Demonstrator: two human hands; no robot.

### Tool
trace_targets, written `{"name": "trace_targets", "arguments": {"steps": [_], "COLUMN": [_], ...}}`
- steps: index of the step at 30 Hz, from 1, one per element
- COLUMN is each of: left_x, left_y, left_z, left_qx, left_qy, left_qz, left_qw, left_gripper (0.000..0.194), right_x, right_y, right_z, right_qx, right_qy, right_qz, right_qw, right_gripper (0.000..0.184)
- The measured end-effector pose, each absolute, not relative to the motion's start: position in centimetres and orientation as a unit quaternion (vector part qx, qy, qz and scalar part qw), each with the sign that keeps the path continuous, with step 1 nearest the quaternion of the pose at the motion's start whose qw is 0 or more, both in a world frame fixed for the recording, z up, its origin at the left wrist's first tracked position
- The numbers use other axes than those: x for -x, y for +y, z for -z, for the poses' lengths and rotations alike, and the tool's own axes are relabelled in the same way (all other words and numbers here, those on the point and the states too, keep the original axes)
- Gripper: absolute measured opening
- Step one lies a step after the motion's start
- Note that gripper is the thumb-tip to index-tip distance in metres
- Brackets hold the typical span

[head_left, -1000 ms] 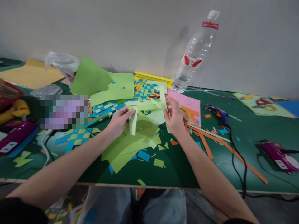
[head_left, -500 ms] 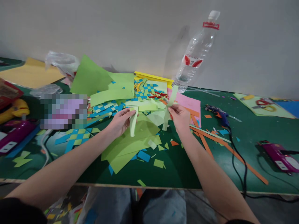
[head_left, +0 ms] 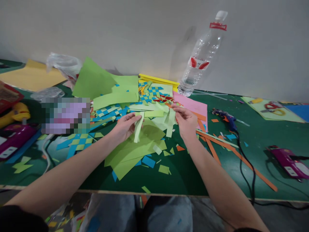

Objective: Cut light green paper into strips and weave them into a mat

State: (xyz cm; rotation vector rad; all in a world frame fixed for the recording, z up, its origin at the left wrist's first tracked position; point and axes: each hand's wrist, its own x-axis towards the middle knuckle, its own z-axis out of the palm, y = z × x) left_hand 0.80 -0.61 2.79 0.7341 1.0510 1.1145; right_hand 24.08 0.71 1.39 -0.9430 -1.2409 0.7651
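In the head view, a folded pale green paper strip [head_left: 138, 130] is pinched near its upper end between the thumb and fingers of the left hand [head_left: 125, 127], with its lower end hanging towards the front edge of the green tabletop [head_left: 183, 177]. A second pale green paper strip [head_left: 171, 124], bent over at the top, is pinched by the right hand [head_left: 187, 124]. Between the hands a yellow-green paper strip [head_left: 154, 113] is seen lying crosswise; whether it is joined to either held piece cannot be told.

All three strips are placed above the middle of the tabletop, over and just behind overlapping yellow-green paper sheets [head_left: 140, 148]. Blue-and-green woven paper [head_left: 82, 140] is spread towards the left edge, and a pink paper sheet [head_left: 190, 103] is laid behind the right hand. A dark blue glue gun [head_left: 229, 122] and scissors with red and yellow handles [head_left: 278, 111] are set farther right, towards the right rear corner.

The strips should be almost weightless, springy along a fold but limp across their length, and easily creased or torn. They are best gripped flat by the fingertips, close to a fold or an end, with only light pressure applied.
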Motion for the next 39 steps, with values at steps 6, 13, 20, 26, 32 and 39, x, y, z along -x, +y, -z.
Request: {"name": "trace_targets", "arguments": {"steps": [6, 13, 20, 26, 32, 39], "left_x": [-0.9, -0.9, -1.2, -1.2, -0.9, -0.7], "left_y": [-0.8, -1.0, -1.2, -1.1, -0.9, -0.9], "left_z": [-3.3, -3.3, -3.6, -3.3, -2.9, -2.9], "left_qx": [-0.333, -0.350, -0.353, -0.351, -0.359, -0.357], "left_qy": [0.482, 0.464, 0.469, 0.460, 0.442, 0.423], "left_qz": [-0.472, -0.460, -0.442, -0.447, -0.442, -0.453], "left_qw": [0.659, 0.671, 0.678, 0.683, 0.693, 0.699], "left_gripper": [0.015, 0.015, 0.010, 0.012, 0.008, 0.005], "right_x": [-23.7, -23.0, -22.1, -21.8, -21.9, -21.8], "right_y": [0.8, 0.0, -0.9, -1.2, -1.3, -1.2], "right_z": [-1.1, -1.5, -2.0, -2.0, -1.8, -2.0], "right_qx": [0.367, 0.355, 0.362, 0.345, 0.352, 0.366], "right_qy": [-0.525, -0.545, -0.561, -0.551, -0.546, -0.573], "right_qz": [-0.390, -0.414, -0.448, -0.482, -0.503, -0.519], "right_qw": [0.661, 0.637, 0.595, 0.587, 0.570, 0.518], "right_gripper": [0.007, 0.007, 0.010, 0.010, 0.029, 0.037]}}
